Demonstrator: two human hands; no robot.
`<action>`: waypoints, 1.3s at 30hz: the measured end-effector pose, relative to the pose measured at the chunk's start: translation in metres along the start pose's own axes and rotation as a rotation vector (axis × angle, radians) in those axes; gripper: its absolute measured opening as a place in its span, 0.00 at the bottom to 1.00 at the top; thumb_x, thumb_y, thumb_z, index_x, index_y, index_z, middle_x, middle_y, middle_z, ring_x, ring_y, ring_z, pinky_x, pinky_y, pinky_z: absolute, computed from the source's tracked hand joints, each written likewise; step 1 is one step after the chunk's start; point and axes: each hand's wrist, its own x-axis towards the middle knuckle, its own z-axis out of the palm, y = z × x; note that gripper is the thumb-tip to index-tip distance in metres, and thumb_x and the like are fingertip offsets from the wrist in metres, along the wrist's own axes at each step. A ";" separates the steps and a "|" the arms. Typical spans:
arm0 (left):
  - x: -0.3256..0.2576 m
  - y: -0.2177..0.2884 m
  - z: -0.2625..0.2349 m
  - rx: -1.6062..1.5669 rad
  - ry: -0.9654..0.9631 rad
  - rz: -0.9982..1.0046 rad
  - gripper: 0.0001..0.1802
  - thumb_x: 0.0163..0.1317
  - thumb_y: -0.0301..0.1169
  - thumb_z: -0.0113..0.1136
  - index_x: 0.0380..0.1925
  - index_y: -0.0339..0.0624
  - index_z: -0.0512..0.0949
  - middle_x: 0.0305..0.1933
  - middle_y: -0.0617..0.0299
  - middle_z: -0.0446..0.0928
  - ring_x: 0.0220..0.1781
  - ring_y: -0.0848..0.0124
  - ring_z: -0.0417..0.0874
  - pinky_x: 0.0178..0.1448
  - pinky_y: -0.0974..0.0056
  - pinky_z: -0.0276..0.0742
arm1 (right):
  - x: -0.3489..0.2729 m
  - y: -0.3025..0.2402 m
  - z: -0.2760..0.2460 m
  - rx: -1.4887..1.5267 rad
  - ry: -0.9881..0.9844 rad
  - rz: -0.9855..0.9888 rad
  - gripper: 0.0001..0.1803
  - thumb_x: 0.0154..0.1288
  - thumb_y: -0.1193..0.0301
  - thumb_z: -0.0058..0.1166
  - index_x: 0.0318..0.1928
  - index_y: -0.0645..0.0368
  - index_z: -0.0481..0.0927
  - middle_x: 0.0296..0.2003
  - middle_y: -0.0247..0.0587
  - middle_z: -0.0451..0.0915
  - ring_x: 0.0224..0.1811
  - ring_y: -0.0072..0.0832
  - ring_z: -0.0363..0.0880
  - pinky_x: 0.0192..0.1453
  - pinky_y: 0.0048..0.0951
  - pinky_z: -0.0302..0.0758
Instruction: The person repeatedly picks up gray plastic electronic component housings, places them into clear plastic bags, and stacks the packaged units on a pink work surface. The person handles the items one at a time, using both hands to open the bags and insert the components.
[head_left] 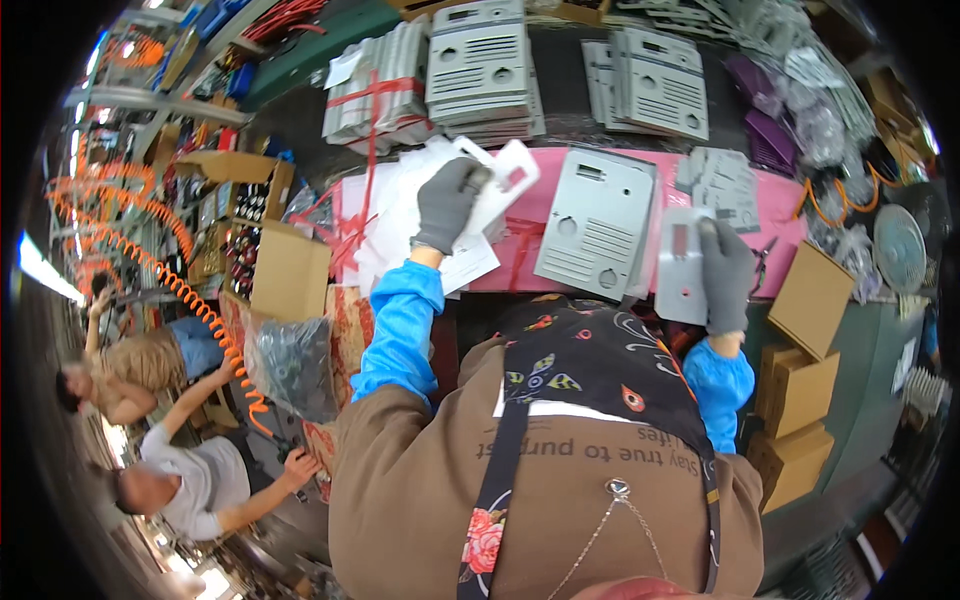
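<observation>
Left gloved hand (448, 205): fingers curled closed on a white slotted piece (507, 190), probably film, blurred. Right gloved hand (728, 275): fingers gripping edge of a small grey plate (680, 280), over pink sheet (783, 232). Large slotted panel (597, 220) lies between hands. Beyond: panel stacks (478, 65).

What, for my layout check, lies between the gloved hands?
The head view shows a grey slotted panel between the left hand and right hand, on a pink surface.
</observation>
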 end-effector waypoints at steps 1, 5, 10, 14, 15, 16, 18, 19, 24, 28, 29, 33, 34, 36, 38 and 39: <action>-0.002 -0.024 -0.012 0.050 -0.018 -0.121 0.14 0.66 0.44 0.61 0.39 0.46 0.83 0.36 0.56 0.84 0.38 0.60 0.84 0.43 0.60 0.77 | -0.002 0.001 -0.006 -0.032 -0.019 0.023 0.19 0.72 0.57 0.49 0.45 0.62 0.82 0.35 0.56 0.83 0.38 0.48 0.82 0.43 0.40 0.75; -0.008 -0.103 -0.032 0.690 0.019 -0.175 0.26 0.52 0.44 0.72 0.52 0.54 0.79 0.46 0.59 0.81 0.47 0.58 0.82 0.50 0.56 0.76 | -0.003 0.000 -0.005 -0.094 -0.047 0.043 0.20 0.73 0.57 0.49 0.44 0.62 0.81 0.33 0.54 0.82 0.35 0.45 0.81 0.39 0.40 0.74; 0.015 -0.048 -0.045 0.794 0.483 -0.069 0.22 0.53 0.42 0.71 0.48 0.53 0.79 0.43 0.61 0.78 0.53 0.58 0.76 0.59 0.48 0.67 | -0.007 -0.031 0.007 -0.162 0.141 -0.180 0.15 0.71 0.59 0.55 0.43 0.58 0.82 0.32 0.45 0.83 0.32 0.37 0.81 0.34 0.35 0.74; -0.013 0.047 -0.007 -0.060 0.230 -0.098 0.12 0.61 0.38 0.65 0.36 0.41 0.82 0.33 0.58 0.80 0.39 0.66 0.80 0.44 0.61 0.74 | -0.011 -0.053 0.029 -0.284 0.221 -0.630 0.09 0.60 0.64 0.62 0.39 0.50 0.81 0.30 0.34 0.79 0.30 0.34 0.78 0.31 0.35 0.71; -0.020 0.096 -0.011 -0.167 -0.125 -0.302 0.15 0.64 0.41 0.65 0.35 0.38 0.82 0.29 0.62 0.79 0.34 0.72 0.78 0.41 0.64 0.74 | -0.016 -0.053 0.031 -0.378 0.146 -0.746 0.09 0.57 0.65 0.62 0.39 0.49 0.80 0.29 0.33 0.77 0.31 0.33 0.77 0.31 0.35 0.71; -0.030 0.107 0.001 -0.407 -0.319 -0.375 0.18 0.65 0.44 0.65 0.34 0.36 0.82 0.27 0.65 0.78 0.32 0.75 0.76 0.40 0.66 0.74 | -0.019 -0.055 0.033 -0.461 0.068 -0.862 0.11 0.53 0.67 0.63 0.39 0.48 0.80 0.27 0.33 0.74 0.31 0.32 0.76 0.32 0.35 0.70; -0.038 0.130 0.002 -0.764 -0.543 -0.526 0.19 0.67 0.43 0.64 0.35 0.34 0.82 0.29 0.66 0.79 0.32 0.78 0.76 0.39 0.70 0.73 | -0.022 -0.063 0.036 -0.336 0.095 -1.041 0.15 0.47 0.69 0.61 0.39 0.50 0.78 0.28 0.30 0.73 0.32 0.30 0.76 0.30 0.32 0.69; -0.040 0.133 0.003 -0.843 -0.588 -0.548 0.19 0.67 0.43 0.64 0.35 0.34 0.82 0.29 0.65 0.79 0.32 0.78 0.76 0.39 0.70 0.73 | -0.023 -0.063 0.039 -0.318 0.116 -1.108 0.16 0.46 0.69 0.61 0.39 0.50 0.78 0.28 0.29 0.73 0.32 0.30 0.76 0.29 0.32 0.69; -0.046 0.141 0.001 -0.847 -0.594 -0.535 0.14 0.66 0.36 0.63 0.38 0.32 0.82 0.32 0.63 0.81 0.34 0.77 0.78 0.41 0.70 0.75 | -0.025 -0.056 0.040 -0.309 -0.037 -1.224 0.14 0.45 0.67 0.60 0.36 0.50 0.75 0.29 0.28 0.71 0.30 0.28 0.73 0.28 0.30 0.69; -0.036 0.144 0.006 -0.788 -0.621 -0.513 0.13 0.66 0.34 0.61 0.39 0.33 0.82 0.34 0.63 0.82 0.36 0.76 0.79 0.42 0.69 0.76 | -0.024 -0.057 0.055 -0.193 -0.286 -1.117 0.14 0.50 0.66 0.63 0.37 0.52 0.75 0.31 0.32 0.75 0.30 0.33 0.75 0.30 0.32 0.71; -0.031 0.140 0.008 -0.778 -0.600 -0.514 0.13 0.66 0.34 0.61 0.40 0.33 0.83 0.35 0.63 0.82 0.37 0.76 0.79 0.42 0.69 0.76 | -0.023 -0.057 0.050 -0.021 -0.323 -1.006 0.12 0.54 0.66 0.62 0.38 0.53 0.75 0.30 0.33 0.75 0.30 0.33 0.75 0.30 0.32 0.71; -0.016 0.137 0.000 -0.888 -0.336 -0.633 0.13 0.66 0.35 0.63 0.36 0.34 0.83 0.31 0.64 0.81 0.33 0.78 0.77 0.39 0.71 0.75 | -0.029 -0.038 0.025 0.643 -0.122 -0.255 0.14 0.68 0.59 0.56 0.45 0.56 0.77 0.30 0.34 0.77 0.27 0.26 0.74 0.29 0.28 0.71; -0.015 0.131 0.000 -0.899 -0.356 -0.625 0.14 0.67 0.36 0.62 0.38 0.34 0.82 0.33 0.63 0.81 0.34 0.78 0.78 0.40 0.70 0.76 | -0.032 -0.030 0.025 0.790 0.020 0.011 0.16 0.71 0.57 0.54 0.47 0.56 0.77 0.30 0.34 0.77 0.26 0.23 0.73 0.29 0.25 0.71; -0.014 0.120 0.002 -0.920 -0.403 -0.604 0.16 0.68 0.38 0.60 0.42 0.35 0.82 0.37 0.62 0.82 0.37 0.76 0.80 0.43 0.69 0.78 | -0.028 -0.019 0.037 0.773 -0.140 0.309 0.17 0.73 0.58 0.52 0.48 0.61 0.77 0.28 0.34 0.76 0.27 0.19 0.73 0.28 0.23 0.71; -0.015 0.120 0.004 -0.888 -0.440 -0.587 0.15 0.68 0.38 0.61 0.41 0.35 0.82 0.36 0.63 0.82 0.37 0.77 0.80 0.43 0.70 0.78 | -0.030 -0.015 0.044 0.775 -0.278 0.532 0.17 0.73 0.60 0.51 0.47 0.63 0.77 0.28 0.34 0.76 0.27 0.16 0.72 0.28 0.21 0.71; -0.018 0.115 0.010 -0.887 -0.446 -0.593 0.15 0.68 0.37 0.61 0.41 0.35 0.82 0.36 0.63 0.82 0.37 0.77 0.80 0.43 0.70 0.78 | -0.031 -0.019 0.049 0.788 -0.343 0.604 0.18 0.73 0.60 0.51 0.47 0.64 0.77 0.29 0.34 0.76 0.26 0.16 0.72 0.28 0.20 0.71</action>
